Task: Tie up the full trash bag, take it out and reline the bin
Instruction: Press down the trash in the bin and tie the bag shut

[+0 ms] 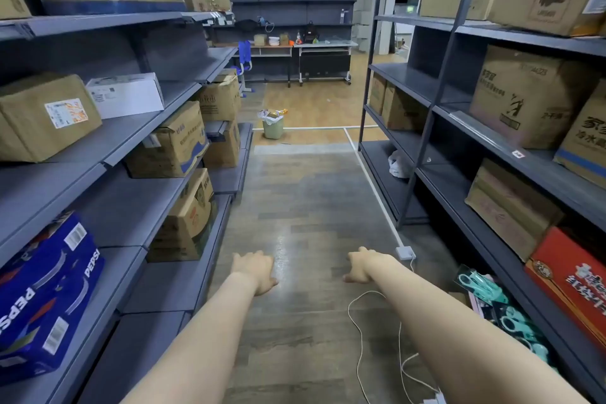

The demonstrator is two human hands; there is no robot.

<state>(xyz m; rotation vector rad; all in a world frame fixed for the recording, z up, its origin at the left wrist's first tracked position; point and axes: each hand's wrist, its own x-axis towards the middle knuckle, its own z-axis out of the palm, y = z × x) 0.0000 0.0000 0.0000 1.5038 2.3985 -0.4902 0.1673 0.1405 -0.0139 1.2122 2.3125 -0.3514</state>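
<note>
While both arms reach forward down a shelved aisle, the left hand (254,270) and right hand (365,267) hang relaxed, holding nothing; the full green bin (272,128) with its white bag (267,116) stands well ahead on the floor.

arms: two, bare to the elbow | sleeves: none seen | left grip (254,270), right grip (364,267): ungloved

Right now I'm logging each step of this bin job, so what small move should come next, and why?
Probably walk forward down the aisle toward the green bin. It stands far ahead past the shelves, its white bag overfull with trash and not yet tied, while the left hand and right hand hold nothing and are well short of it.
</note>
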